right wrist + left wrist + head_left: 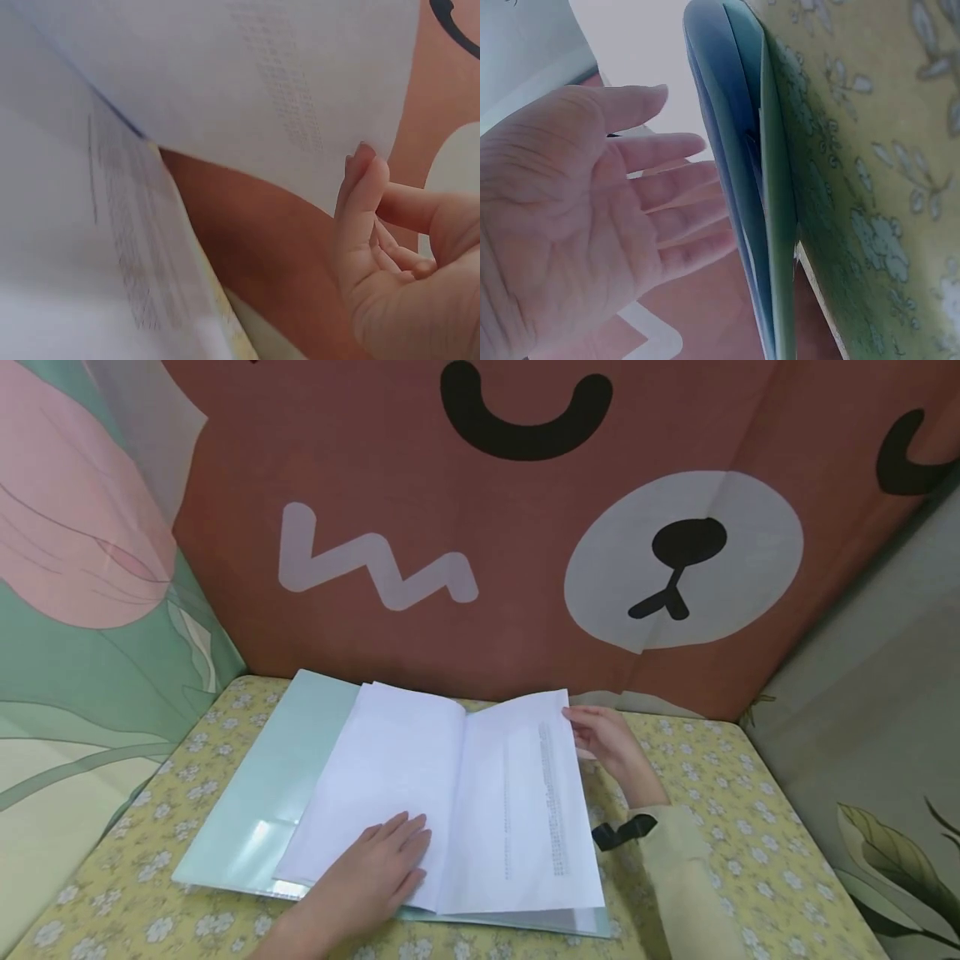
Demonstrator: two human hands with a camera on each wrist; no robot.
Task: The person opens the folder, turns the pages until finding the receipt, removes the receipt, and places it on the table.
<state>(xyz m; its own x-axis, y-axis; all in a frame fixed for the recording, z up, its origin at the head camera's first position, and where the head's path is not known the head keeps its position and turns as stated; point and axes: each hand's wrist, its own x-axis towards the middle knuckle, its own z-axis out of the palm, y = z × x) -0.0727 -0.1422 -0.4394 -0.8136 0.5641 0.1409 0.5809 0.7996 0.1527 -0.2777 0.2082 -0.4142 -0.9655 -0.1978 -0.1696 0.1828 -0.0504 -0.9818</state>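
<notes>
A pale green folder point(273, 777) lies spread on the table with white sheets inside. The left-hand sheet point(390, 752) looks blank, while faint columns of print show on the right-hand sheet point(517, 802). My left hand point(375, 881) rests on the lower part of the left sheet, fingers extended; the left wrist view shows its palm point(577, 202) beside the folder's edge point(780, 225). At the upper right corner my right hand point(611, 747) pinches the printed sheet between thumb and fingers. In the right wrist view that sheet point(360, 67) is lifted over another printed page point(127, 247).
The table point(690, 777) has a yellow flowered cover. Behind it hangs a brown cloth point(360, 460) with a cartoon face, and patterned cloths flank both sides. A black strap point(624, 832) sits at the right sleeve's cuff.
</notes>
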